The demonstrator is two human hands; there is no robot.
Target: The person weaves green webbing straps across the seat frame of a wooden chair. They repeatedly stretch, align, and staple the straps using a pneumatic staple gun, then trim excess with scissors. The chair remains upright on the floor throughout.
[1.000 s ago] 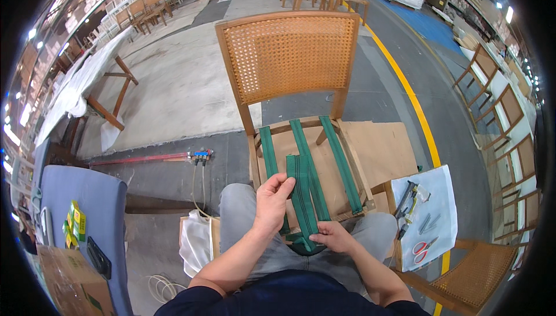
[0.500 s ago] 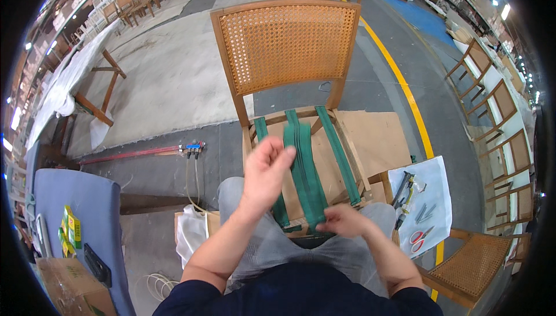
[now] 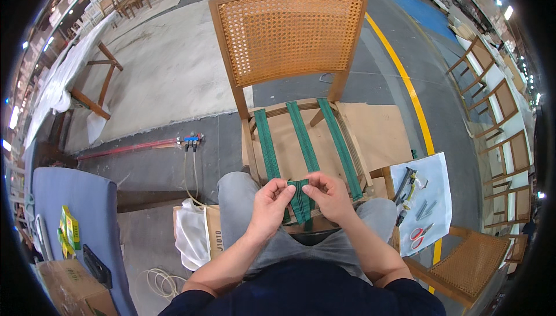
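In front of me stands a wooden chair with a woven cane back (image 3: pixel 292 38) and a seat frame with no cushion. Three green webbing straps (image 3: pixel 301 133) run from the back rail of the seat toward me. Near the front rail, a folded end of green webbing (image 3: pixel 299 200) is held up between my hands. My left hand (image 3: pixel 270 205) pinches its left edge between thumb and fingers. My right hand (image 3: pixel 329 196) grips the right edge the same way. Part of the front rail is hidden behind my hands.
At my right, a white sheet (image 3: pixel 428 200) carries a staple gun (image 3: pixel 405 188), staple strips (image 3: pixel 425 209) and red-handled scissors (image 3: pixel 418 235). A blue padded surface (image 3: pixel 104 200) at left holds yellow-green boxes (image 3: pixel 70 229), a black phone (image 3: pixel 97 265) and a cardboard box (image 3: pixel 75 287). Cardboard (image 3: pixel 382 128) lies beneath the chair.
Both hands have come together at the front of the seat. The loose webbing that stretched up by my left hand is now a short folded end held by both hands.
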